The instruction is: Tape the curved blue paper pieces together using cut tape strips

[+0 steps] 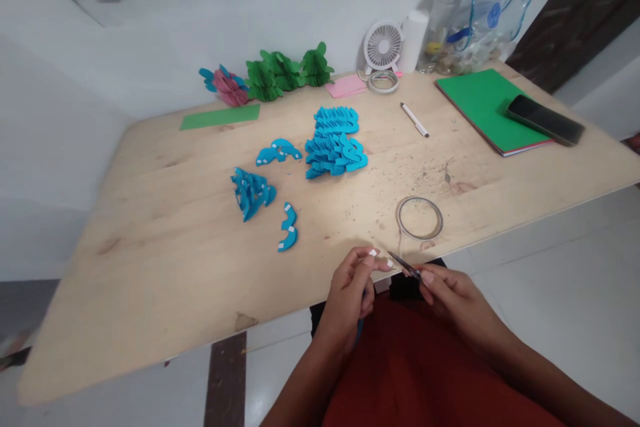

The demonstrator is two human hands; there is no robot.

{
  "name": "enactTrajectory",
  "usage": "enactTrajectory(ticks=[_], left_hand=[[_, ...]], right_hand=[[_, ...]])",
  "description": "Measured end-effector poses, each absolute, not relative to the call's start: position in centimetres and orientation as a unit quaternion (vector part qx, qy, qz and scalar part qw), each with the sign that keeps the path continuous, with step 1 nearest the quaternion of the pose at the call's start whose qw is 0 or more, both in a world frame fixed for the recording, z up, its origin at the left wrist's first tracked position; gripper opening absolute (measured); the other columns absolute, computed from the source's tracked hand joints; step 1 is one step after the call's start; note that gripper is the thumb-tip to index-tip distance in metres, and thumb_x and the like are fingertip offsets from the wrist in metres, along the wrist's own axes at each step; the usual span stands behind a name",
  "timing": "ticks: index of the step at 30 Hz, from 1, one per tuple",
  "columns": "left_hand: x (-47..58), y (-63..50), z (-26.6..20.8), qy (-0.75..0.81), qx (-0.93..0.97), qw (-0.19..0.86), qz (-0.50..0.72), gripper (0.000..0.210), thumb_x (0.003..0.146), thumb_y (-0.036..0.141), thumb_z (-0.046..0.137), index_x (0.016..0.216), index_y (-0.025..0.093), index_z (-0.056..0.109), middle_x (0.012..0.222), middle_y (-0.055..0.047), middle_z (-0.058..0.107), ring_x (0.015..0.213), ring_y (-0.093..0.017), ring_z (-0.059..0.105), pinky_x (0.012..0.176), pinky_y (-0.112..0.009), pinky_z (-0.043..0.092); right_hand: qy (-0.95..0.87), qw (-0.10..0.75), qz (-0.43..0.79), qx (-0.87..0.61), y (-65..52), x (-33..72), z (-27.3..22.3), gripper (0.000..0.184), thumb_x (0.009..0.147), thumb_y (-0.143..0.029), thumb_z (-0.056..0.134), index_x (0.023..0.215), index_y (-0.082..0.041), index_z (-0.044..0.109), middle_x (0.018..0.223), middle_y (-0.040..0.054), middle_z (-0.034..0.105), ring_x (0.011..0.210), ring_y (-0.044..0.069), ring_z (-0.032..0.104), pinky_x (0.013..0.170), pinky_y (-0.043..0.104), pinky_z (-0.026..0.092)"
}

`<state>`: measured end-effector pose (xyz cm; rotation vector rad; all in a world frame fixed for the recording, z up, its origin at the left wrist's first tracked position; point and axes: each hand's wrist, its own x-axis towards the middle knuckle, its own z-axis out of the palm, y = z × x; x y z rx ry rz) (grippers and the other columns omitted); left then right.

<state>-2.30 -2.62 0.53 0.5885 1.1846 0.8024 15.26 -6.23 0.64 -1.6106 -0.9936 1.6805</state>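
My left hand (353, 283) is at the table's front edge, its lower fingers curled and its upper fingers pointing right. Small white tape pieces (373, 253) sit on its fingertips. A bit of blue shows beneath the palm, but what it belongs to is mostly hidden. In my right hand (453, 290) is a pair of small scissors (406, 266), the blades pointing left towards the left fingertips. A roll of narrow tape (421, 218) lies just beyond. Blue scalloped paper pieces with white tape bits (289, 227) lie farther left, near a folded blue paper cluster (253, 192).
Blue paper strips (336, 147) are stacked mid-table. Green paper shapes (285, 72), a pink paper piece (231, 85) and a small fan (383, 47) line the wall. A pen (415, 119), green folder (480, 107), phone (544, 119) and bottle (445, 20) are at right.
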Motion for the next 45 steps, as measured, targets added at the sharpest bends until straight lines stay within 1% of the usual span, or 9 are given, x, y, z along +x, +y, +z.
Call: enactTrajectory(ticks=[11,15,18,22,27,33,40,43,45], left_hand=[[-1.8,-3.9,0.0,0.519,0.299,0.739,0.308,0.032,0.080,0.047,0.056,0.080,0.015,0.062,0.072,-0.004,0.067,0.034,-0.002,0.026,0.035,-0.021,0.019],[-1.6,-4.4,-0.3,0.499,0.325,0.760,0.259,0.038,0.080,0.050,0.056,0.078,0.013,0.069,0.041,0.006,0.040,0.034,-0.006,0.024,0.038,-0.023,0.016],[-1.5,-4.7,-0.8,0.455,0.304,0.799,0.248,0.040,0.080,0.049,0.058,0.090,0.013,0.071,0.039,0.010,0.027,0.036,-0.006,0.022,0.041,-0.023,0.015],[-1.1,-4.9,-1.7,0.386,0.267,0.846,0.253,0.038,0.080,0.045,0.060,0.099,0.013,0.070,0.047,0.008,0.034,0.040,-0.005,0.021,0.041,-0.022,0.015],[-0.4,-4.9,-2.2,0.338,0.229,0.871,0.274,0.036,0.078,0.040,0.064,0.100,0.013,0.071,0.067,0.000,0.052,0.043,-0.003,0.025,0.040,-0.021,0.015],[-0.5,-5.2,-2.4,0.309,0.215,0.888,0.265,0.044,0.079,0.037,0.062,0.116,0.013,0.064,0.045,0.009,0.030,0.041,-0.006,0.021,0.041,-0.021,0.016],[-1.3,-5.3,-1.7,0.338,0.245,0.869,0.268,0.042,0.078,0.039,0.064,0.112,0.014,0.067,0.044,0.009,0.029,0.040,-0.006,0.022,0.042,-0.022,0.017],[-1.4,-5.6,-1.9,0.347,0.207,0.874,0.271,0.032,0.076,0.037,0.066,0.098,0.015,0.071,0.051,0.004,0.046,0.040,-0.005,0.023,0.040,-0.022,0.017],[-1.4,-5.9,-2.4,0.343,0.171,0.877,0.290,0.024,0.075,0.034,0.066,0.090,0.016,0.072,0.076,-0.005,0.063,0.040,-0.003,0.024,0.039,-0.021,0.016]], right_hand=[[-0.437,0.307,0.519,-0.667,-6.3,16.6,1.4,0.042,0.083,-0.055,0.051,0.063,-0.019,0.057,0.059,-0.0008,0.045,0.058,0.014,0.044,0.056,0.026,0.037],[-0.462,0.273,0.515,-0.668,-6.1,18.0,1.4,0.041,0.085,-0.054,0.049,0.087,-0.018,0.069,0.059,-0.0005,0.050,0.057,0.015,0.045,0.055,0.027,0.038],[-0.502,0.216,0.544,-0.637,-5.4,19.5,1.9,0.040,0.086,-0.052,0.050,0.093,-0.018,0.071,0.069,0.0018,0.060,0.063,0.016,0.050,0.059,0.027,0.040],[-0.567,0.152,0.553,-0.592,-4.0,20.9,2.9,0.039,0.087,-0.050,0.049,0.084,-0.019,0.072,0.070,0.0013,0.061,0.064,0.015,0.050,0.059,0.027,0.040],[-0.601,0.161,0.511,-0.593,-2.6,21.3,3.7,0.032,0.078,-0.049,0.060,0.067,-0.021,0.071,0.059,0.0000,0.059,0.059,0.016,0.050,0.054,0.027,0.039],[-0.632,0.114,0.498,-0.583,-2.0,21.7,3.9,0.037,0.081,-0.050,0.057,0.060,-0.020,0.065,0.054,-0.0011,0.051,0.054,0.014,0.043,0.051,0.026,0.032],[-0.639,0.089,0.509,-0.569,-1.9,21.7,4.0,0.038,0.087,-0.046,0.051,0.062,-0.019,0.061,0.054,-0.0032,0.038,0.052,0.012,0.034,0.048,0.025,0.026],[-0.640,0.086,0.507,-0.571,-1.9,21.6,4.0,0.037,0.087,-0.044,0.050,0.062,-0.019,0.060,0.054,-0.0036,0.038,0.053,0.012,0.035,0.049,0.025,0.026],[-0.641,0.078,0.504,-0.573,-1.8,21.6,3.9,0.037,0.088,-0.044,0.049,0.062,-0.019,0.059,0.054,-0.0035,0.039,0.053,0.012,0.036,0.050,0.025,0.027]])
